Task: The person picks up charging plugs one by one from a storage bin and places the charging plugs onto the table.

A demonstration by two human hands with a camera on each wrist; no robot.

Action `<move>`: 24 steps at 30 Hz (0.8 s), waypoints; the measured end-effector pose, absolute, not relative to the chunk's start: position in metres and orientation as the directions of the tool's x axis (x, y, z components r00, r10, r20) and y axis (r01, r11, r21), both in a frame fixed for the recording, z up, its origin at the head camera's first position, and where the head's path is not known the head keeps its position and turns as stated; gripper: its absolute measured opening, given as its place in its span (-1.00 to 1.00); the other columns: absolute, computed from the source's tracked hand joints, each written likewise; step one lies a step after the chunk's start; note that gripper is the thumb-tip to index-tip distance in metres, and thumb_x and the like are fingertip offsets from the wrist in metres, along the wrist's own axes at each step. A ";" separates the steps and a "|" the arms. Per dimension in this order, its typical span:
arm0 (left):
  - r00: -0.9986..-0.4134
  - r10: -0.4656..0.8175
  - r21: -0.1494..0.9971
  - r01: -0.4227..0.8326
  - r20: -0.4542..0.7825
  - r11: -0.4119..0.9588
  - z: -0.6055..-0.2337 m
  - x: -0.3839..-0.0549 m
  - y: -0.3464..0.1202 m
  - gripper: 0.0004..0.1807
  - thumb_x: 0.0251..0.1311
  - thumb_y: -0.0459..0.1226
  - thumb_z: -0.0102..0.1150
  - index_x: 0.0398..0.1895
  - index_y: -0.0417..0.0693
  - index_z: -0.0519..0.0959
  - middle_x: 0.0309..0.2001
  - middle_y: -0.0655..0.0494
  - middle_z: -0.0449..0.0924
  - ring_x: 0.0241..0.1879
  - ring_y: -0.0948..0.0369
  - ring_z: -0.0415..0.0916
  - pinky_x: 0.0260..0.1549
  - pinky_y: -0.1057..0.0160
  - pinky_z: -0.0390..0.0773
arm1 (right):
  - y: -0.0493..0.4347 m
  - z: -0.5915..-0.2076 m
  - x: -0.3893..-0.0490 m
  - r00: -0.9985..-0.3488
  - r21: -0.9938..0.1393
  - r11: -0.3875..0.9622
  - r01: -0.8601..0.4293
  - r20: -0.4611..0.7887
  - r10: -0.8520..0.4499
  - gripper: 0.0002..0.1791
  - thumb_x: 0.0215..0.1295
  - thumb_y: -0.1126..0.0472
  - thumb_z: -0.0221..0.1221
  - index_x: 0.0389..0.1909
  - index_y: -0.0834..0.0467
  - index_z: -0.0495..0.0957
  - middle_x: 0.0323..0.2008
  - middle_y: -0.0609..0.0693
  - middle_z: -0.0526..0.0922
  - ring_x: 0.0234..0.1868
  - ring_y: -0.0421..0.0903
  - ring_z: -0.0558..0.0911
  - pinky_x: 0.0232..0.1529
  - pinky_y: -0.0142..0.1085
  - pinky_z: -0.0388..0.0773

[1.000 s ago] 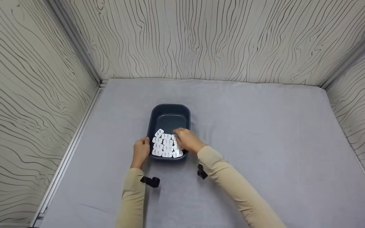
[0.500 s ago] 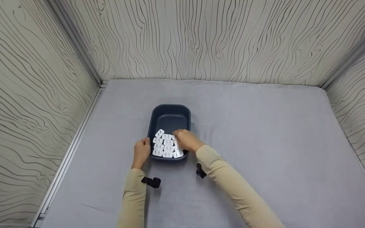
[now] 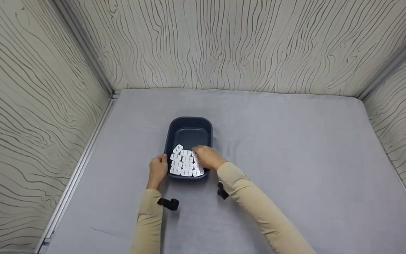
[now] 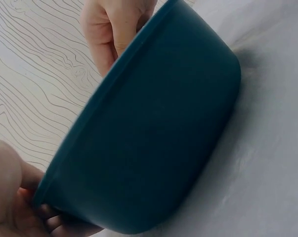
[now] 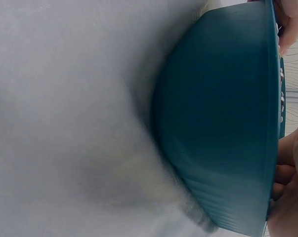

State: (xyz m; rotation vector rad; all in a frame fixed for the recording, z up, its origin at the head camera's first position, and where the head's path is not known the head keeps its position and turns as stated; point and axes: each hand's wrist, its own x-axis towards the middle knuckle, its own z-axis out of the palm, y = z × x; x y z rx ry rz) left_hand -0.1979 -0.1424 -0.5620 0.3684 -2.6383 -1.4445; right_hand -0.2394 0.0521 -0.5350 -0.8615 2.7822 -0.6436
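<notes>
A dark blue oblong bin (image 3: 191, 123) stands on the cloth-covered table; the wrist views show its side as teal. Small white rounded-rectangular pieces (image 3: 187, 166) with dark marks lie in rows in its near half, one of them tilted at the left. My left hand (image 3: 158, 168) grips the bin's left rim, thumb over the edge and fingers against the outside in the left wrist view. Over the right rim, my right hand (image 3: 208, 157) reaches in among the right-hand pieces. Its fingertips are hidden, so whether they pinch a piece cannot be told.
Grey cloth (image 3: 294, 158) covers the table around the bin. Wood-grain patterned panels (image 3: 224, 46) stand at the back and both sides. A metal rail (image 3: 72, 183) runs along the left edge. Black wrist cameras (image 3: 169, 203) hang by the sleeves.
Almost nothing differs. Both hands stay at the bin, and the white pieces keep the same arrangement; the whole scene sits a few pixels lower.
</notes>
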 end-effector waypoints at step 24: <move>-0.963 -0.268 0.831 -0.174 -0.031 0.528 -0.563 -0.199 -0.141 -0.58 0.40 -0.32 -0.11 -0.71 -0.03 0.21 -0.63 0.13 0.15 -0.53 0.16 0.17 -0.49 0.29 0.21 | 0.053 -0.534 -0.241 -0.836 -0.539 0.686 -0.489 0.064 -0.545 -0.73 0.15 0.56 0.04 -0.14 0.43 0.59 -0.17 0.31 0.68 -0.06 0.22 0.65 0.04 -0.04 0.56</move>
